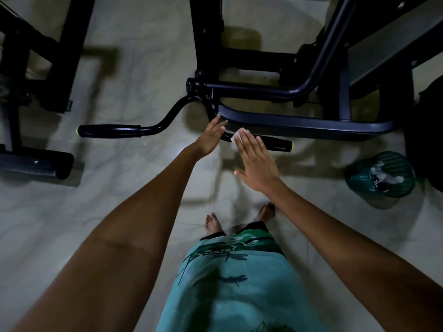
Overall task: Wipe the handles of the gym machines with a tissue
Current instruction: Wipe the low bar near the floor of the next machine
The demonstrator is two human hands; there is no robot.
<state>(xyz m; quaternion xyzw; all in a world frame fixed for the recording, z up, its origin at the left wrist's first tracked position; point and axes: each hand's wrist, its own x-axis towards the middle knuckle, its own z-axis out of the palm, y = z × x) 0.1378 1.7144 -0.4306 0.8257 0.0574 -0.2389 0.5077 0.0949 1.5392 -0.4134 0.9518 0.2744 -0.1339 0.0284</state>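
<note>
The right hand lies flat, fingers straight and spread, pressing a small white tissue onto the near handle of a black gym machine. The tissue peeks out beyond the fingertips, at the inner end of that handle's grip; the grip's far end, with a yellow cap, sticks out to the right of the hand. The left hand reaches forward with its fingers straight and close together, the tips at the machine's padded front bar; it holds nothing, though in this dim light it is hard to tell whether the fingers touch the bar or hang just above it. A second handle, also yellow-capped, juts out to the left on a curved black rod, well apart from both hands. A green basket with crumpled white paper inside stands on the pale floor to the right. Bare feet and a green patterned garment show below.
</note>
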